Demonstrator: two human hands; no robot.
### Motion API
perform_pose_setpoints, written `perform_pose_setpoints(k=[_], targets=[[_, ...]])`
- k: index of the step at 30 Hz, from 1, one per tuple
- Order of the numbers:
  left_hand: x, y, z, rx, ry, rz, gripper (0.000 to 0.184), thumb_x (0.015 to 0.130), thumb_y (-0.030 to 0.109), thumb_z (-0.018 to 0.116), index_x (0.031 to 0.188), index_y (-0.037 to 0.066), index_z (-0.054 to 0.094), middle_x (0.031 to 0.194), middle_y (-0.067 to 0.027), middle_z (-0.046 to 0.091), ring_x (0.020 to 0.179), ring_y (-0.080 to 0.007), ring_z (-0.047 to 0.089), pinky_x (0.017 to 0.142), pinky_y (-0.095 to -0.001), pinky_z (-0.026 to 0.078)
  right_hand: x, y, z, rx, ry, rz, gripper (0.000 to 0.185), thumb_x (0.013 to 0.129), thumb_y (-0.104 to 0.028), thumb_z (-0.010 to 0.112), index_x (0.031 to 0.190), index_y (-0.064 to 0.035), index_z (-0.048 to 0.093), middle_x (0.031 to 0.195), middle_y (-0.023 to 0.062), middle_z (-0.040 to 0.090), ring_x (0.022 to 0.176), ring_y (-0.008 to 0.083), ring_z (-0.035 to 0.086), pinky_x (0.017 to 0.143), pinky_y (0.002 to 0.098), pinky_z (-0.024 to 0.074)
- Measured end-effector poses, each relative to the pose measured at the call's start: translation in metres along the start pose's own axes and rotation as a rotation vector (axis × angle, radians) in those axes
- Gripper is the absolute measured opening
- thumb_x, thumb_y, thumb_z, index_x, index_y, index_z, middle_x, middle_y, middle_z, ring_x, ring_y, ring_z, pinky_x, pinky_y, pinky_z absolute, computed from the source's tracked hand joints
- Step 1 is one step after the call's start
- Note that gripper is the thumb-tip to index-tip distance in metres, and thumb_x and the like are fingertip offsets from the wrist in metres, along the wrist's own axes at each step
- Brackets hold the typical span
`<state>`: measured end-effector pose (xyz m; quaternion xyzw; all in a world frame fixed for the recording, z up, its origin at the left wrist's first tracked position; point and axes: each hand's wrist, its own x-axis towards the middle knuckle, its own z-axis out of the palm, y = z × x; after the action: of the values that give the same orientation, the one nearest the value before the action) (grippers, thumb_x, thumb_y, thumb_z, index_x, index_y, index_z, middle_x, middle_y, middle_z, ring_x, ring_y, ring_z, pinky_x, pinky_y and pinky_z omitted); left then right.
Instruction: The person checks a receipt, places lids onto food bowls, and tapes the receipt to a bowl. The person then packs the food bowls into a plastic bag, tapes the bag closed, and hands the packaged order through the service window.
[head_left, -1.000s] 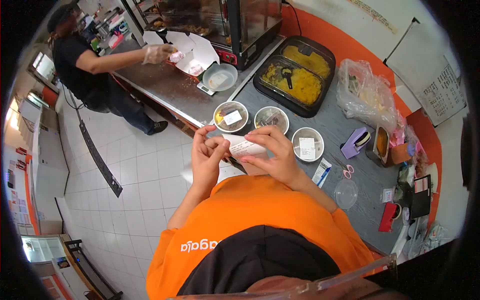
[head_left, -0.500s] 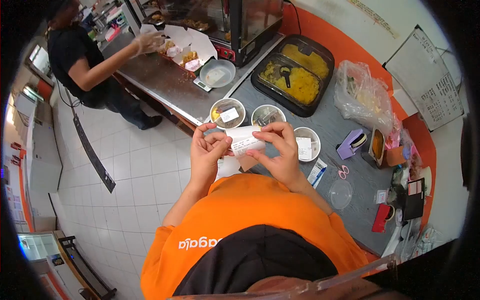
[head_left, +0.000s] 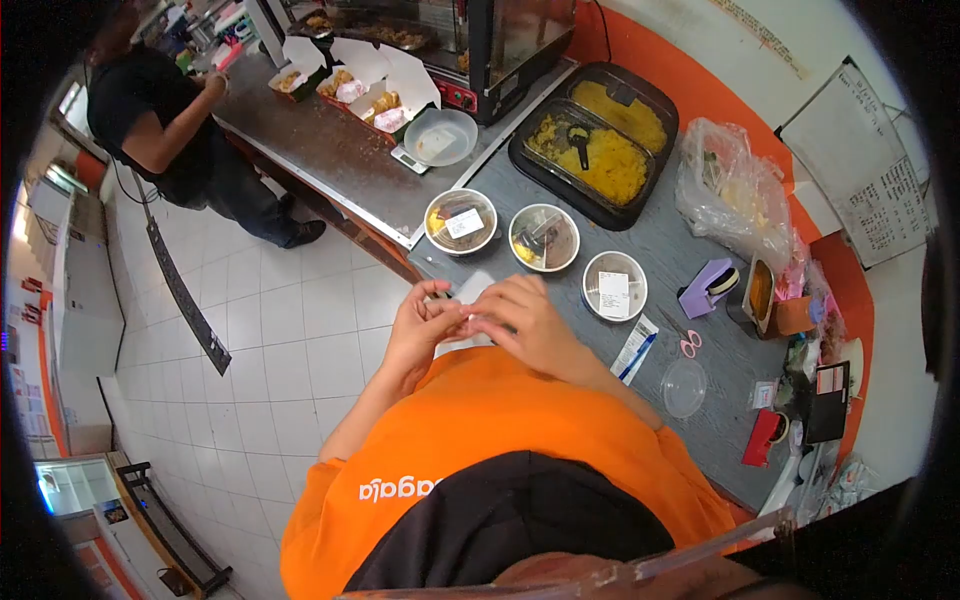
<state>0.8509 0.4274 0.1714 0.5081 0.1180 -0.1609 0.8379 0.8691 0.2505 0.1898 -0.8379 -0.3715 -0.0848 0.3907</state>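
Note:
Close to my chest, both hands meet around a small white printed label (head_left: 474, 287). My left hand (head_left: 422, 322) pinches its lower left part between thumb and fingers. From the other side my right hand (head_left: 520, 318) bends over it, fingertips pressed together near the left thumb and covering much of the label. Just beyond stand three round lidded bowls: the left bowl (head_left: 440, 238) and the right bowl (head_left: 632, 300) carry white labels, and the middle bowl (head_left: 543, 237) shows dark and yellow food through its clear lid.
Yellow rice fills a black tray (head_left: 660, 100) behind the bowls. To the right lie a pen (head_left: 637, 357), pink scissors (head_left: 691, 344), a clear lid (head_left: 684, 388) and a purple tape dispenser (head_left: 706, 290). Another person (head_left: 160, 130) stands left, by open food boxes (head_left: 420, 92) and a scale (head_left: 409, 160).
My right hand has turned inward and moved left over the label, hiding its print. The other person's gloved hand has drawn back from the food boxes.

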Motion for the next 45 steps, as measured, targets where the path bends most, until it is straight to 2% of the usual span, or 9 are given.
perform_pose_setpoints(k=[4,7,26,32,35,38,41,43,45], targets=[[0.002,-0.027,-0.026,-0.273,-0.031,-0.317,0.033,0.077,-0.001,0.057,0.103,0.003,0.037,0.076,-0.0097,0.057,0.066,-0.0154,0.058,0.066,-0.0258,0.051,-0.012,0.004,0.022,0.121,-0.054,0.008,0.014,0.073,-0.011,0.059,0.085,-0.0052,0.057,0.086,0.0077,0.052,0.084,0.0240,0.048,0.077,0.0354,0.0363],[-0.001,-0.034,-0.028,-0.318,-0.028,-0.381,0.035,0.077,0.001,0.058,0.104,0.003,0.036,0.077,-0.0100,0.057,0.070,-0.0155,0.057,0.069,-0.0260,0.049,-0.014,0.003,0.025,0.167,-0.119,0.057,0.012,0.074,-0.011,0.058,0.084,-0.0030,0.056,0.085,0.0083,0.051,0.084,0.0245,0.047,0.077,0.0345,0.0372],[0.013,-0.034,-0.038,-0.199,0.048,-0.311,0.044,0.073,-0.001,0.061,0.106,0.000,0.033,0.074,-0.0112,0.059,0.065,-0.0144,0.057,0.055,-0.0222,0.042,-0.005,0.007,0.027,0.164,-0.208,0.155,0.011,0.075,-0.009,0.057,0.083,-0.0011,0.054,0.086,0.0108,0.049,0.087,0.0276,0.047,0.077,0.0352,0.0386],[0.014,-0.032,-0.040,-0.051,0.018,-0.166,0.048,0.072,-0.002,0.061,0.108,0.004,0.030,0.073,-0.0079,0.055,0.066,-0.0155,0.056,0.062,-0.0238,0.045,-0.004,0.005,0.029,0.170,-0.172,0.129,0.014,0.076,-0.010,0.057,0.087,-0.0013,0.054,0.088,0.0111,0.049,0.087,0.0277,0.047,0.078,0.0349,0.0384],[0.015,-0.037,-0.045,-0.172,-0.081,-0.220,0.046,0.073,-0.004,0.059,0.108,0.004,0.031,0.078,-0.0093,0.054,0.073,-0.0174,0.057,0.067,-0.0256,0.047,-0.004,0.004,0.026,0.178,-0.191,0.113,0.014,0.077,-0.010,0.055,0.087,-0.0010,0.054,0.089,0.0110,0.049,0.086,0.0276,0.047,0.078,0.0351,0.0382],[0.015,-0.037,-0.045,-0.242,-0.150,-0.297,0.044,0.074,-0.003,0.060,0.106,0.003,0.031,0.071,-0.0060,0.053,0.073,-0.0147,0.057,0.064,-0.0229,0.046,-0.006,0.002,0.027,0.137,-0.196,0.093,0.013,0.077,-0.009,0.055,0.087,-0.0011,0.054,0.088,0.0101,0.050,0.086,0.0265,0.047,0.076,0.0348,0.0382],[0.015,-0.033,-0.043,-0.255,-0.205,-0.340,0.038,0.076,-0.001,0.058,0.105,0.004,0.033,0.075,-0.0058,0.052,0.075,-0.0167,0.057,0.069,-0.0248,0.048,-0.007,0.001,0.027,0.011,-0.107,0.017,0.012,0.075,-0.008,0.056,0.085,-0.0021,0.055,0.087,0.0091,0.050,0.085,0.0252,0.047,0.074,0.0340,0.0381],[0.014,-0.030,-0.040,-0.441,-0.242,-0.392,0.039,0.076,-0.003,0.056,0.107,0.005,0.034,0.089,-0.0114,0.052,0.084,-0.0204,0.058,0.080,-0.0327,0.049,-0.008,0.002,0.029,-0.007,-0.085,-0.024,0.012,0.073,-0.007,0.057,0.084,-0.0024,0.055,0.086,0.0089,0.050,0.084,0.0250,0.048,0.073,0.0337,0.0381],[0.010,-0.025,-0.034,-0.450,-0.231,-0.390,0.035,0.077,0.000,0.056,0.105,0.005,0.034,0.090,-0.0110,0.052,0.081,-0.0194,0.058,0.078,-0.0304,0.049,-0.007,0.005,0.031,-0.025,-0.067,-0.072,0.011,0.072,-0.006,0.057,0.083,-0.0028,0.056,0.085,0.0087,0.050,0.083,0.0247,0.048,0.072,0.0335,0.0380]])
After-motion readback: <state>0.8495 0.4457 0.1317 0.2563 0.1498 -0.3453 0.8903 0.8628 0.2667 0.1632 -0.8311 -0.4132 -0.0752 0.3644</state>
